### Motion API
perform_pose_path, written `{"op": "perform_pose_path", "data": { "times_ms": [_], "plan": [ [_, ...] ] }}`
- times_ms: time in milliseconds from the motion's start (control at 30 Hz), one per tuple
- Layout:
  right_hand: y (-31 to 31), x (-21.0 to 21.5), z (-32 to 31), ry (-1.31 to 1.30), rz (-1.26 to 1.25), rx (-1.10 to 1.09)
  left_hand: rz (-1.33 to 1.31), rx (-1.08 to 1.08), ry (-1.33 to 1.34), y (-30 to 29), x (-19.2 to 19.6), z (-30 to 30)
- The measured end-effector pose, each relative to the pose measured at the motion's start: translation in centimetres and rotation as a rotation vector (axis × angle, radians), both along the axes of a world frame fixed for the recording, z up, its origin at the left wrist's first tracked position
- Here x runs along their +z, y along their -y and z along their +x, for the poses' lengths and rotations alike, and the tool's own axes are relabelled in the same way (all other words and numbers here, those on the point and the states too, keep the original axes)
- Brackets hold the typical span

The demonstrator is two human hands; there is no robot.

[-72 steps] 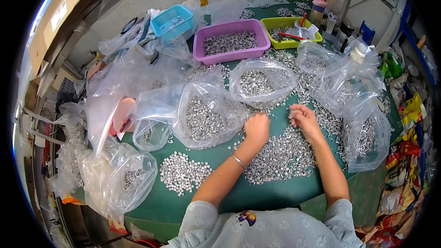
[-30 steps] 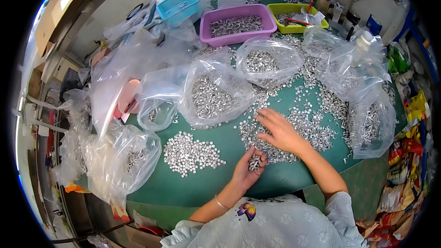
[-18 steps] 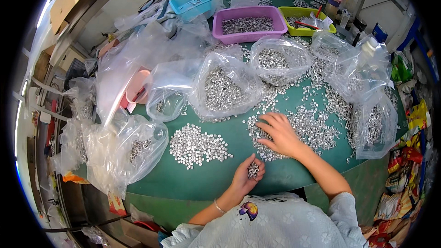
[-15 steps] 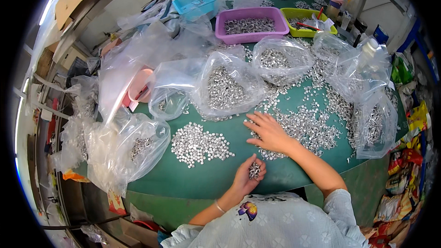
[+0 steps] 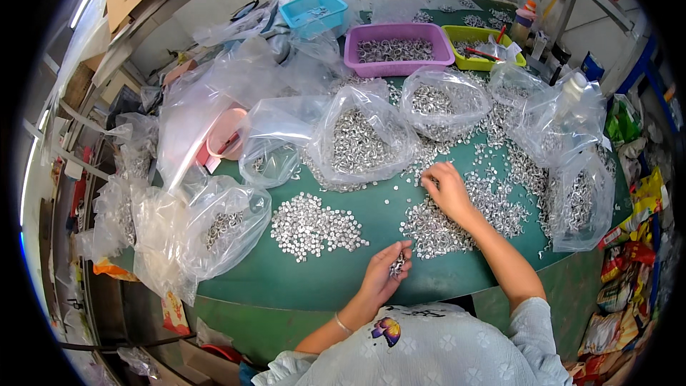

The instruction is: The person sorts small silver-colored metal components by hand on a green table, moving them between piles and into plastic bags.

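Note:
My left hand [image 5: 384, 273] is curled near the front edge of the green table. A clump of small curved silvery metal pieces [image 5: 397, 264] shows in its palm. Over the loose pile of the same curved pieces [image 5: 434, 231], at the pile's far side, is my right hand [image 5: 449, 191]. Its fingers are bent and drawn together; whatever is in them, if anything, is hidden. To the left of my left hand lies a separate heap of small flat silvery pieces [image 5: 314, 226].
Clear plastic bags of metal pieces stand behind, including a large one [image 5: 357, 139], with another bag [image 5: 221, 232] at left. A purple tub [image 5: 399, 69], a yellow-green tray [image 5: 475, 64], a blue basket [image 5: 314, 20] and a pink cup [image 5: 227, 129] lie farther back.
My right hand has moved right and away from me, and its spread fingers have drawn together. The left hand stays nearly in place, fingers still curled round the pieces. The view has shifted slightly.

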State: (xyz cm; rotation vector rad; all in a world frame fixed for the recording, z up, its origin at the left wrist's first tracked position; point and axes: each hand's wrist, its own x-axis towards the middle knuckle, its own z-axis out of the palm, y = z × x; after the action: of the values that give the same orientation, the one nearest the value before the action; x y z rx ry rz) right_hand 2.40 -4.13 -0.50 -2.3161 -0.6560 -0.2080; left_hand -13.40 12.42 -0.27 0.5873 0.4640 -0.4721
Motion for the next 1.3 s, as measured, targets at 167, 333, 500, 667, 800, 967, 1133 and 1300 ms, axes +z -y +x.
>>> {"op": "perform_pose_path", "data": {
  "times_ms": [167,333,500,667,800,967,1133,1300],
  "plan": [
    [-3.8,-1.0,2.5,0.216,-0.146,-0.094,0.01,-0.039,0.038,0.4,-0.1,0.3],
    [-2.2,-0.7,2.1,0.125,0.07,-0.102,-0.037,-0.036,0.058,0.4,-0.1,0.4],
    [0.7,2.2,-6.0,-0.571,0.535,-0.001,-0.005,-0.017,-0.066,1.4,1.7,1.3],
    [-0.2,3.3,-12.2,-0.281,0.407,0.08,-0.181,0.082,-0.136,3.4,1.1,1.6],
    [-1.4,0.8,-14.4,-0.402,1.166,-0.244,-0.087,0.108,0.163,4.8,-0.1,1.3],
    [-3.1,1.2,-14.2,-0.706,1.557,-0.204,0.636,0.26,0.646,7.7,1.1,1.3],
    [-2.5,1.2,-13.8,-0.946,1.87,-0.172,0.995,0.27,0.947,8.0,2.5,1.6],
    [-2.0,-0.5,-13.7,-1.204,2.13,-0.013,1.218,0.209,1.226,8.1,3.4,2.9]
  ]
}}
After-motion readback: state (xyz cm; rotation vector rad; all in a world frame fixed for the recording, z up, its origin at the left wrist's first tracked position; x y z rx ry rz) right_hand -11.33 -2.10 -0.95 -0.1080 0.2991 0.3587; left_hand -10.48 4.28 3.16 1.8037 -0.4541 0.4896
